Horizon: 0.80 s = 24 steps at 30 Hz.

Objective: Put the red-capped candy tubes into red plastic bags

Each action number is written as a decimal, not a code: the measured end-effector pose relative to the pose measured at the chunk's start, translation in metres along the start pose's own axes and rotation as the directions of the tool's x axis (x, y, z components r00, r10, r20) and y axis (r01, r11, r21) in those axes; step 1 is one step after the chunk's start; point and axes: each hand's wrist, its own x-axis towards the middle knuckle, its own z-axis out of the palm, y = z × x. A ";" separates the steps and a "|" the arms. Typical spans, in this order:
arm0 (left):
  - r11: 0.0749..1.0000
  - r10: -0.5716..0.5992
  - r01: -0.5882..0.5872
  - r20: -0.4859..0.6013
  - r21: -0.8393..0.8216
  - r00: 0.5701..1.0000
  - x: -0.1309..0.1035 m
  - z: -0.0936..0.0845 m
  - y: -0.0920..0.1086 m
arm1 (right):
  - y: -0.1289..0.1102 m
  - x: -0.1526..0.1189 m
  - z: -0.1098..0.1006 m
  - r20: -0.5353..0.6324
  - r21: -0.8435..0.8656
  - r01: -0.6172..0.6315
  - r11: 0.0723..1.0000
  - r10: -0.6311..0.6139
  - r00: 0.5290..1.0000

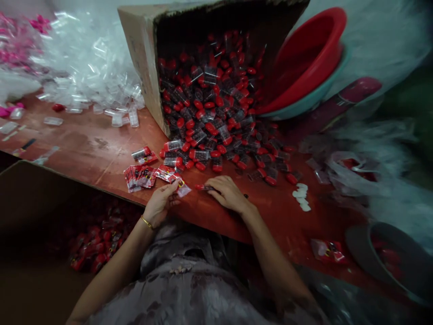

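Observation:
Pinched between the fingers of my left hand (162,203) is a small red printed plastic packet (183,188) with a clear end. My right hand (226,192) is closed on a small clear tube with a red cap (202,187), held low over the table and pointing toward the packet. Beside my left hand lies a stack of flat red packets (139,177), with more packets (165,173) just behind my fingers. A capped tube (141,152) rests on another packet. Beyond both hands, a heap of red-capped clear tubes (216,128) spills over the table.
The heap comes from a tipped cardboard box (144,67). Red and teal basins (338,31) lean at its right. Clear plastic pieces (91,67) pile up at the left. Below the table's edge, a carton (50,180) holds filled red packets. A grey bowl (361,246) stands at right.

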 end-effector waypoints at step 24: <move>0.973 0.215 -0.215 0.005 0.083 0.977 -0.008 0.012 -0.010 | -0.071 -0.021 0.031 0.012 0.843 -0.266 0.468 0.478 0.879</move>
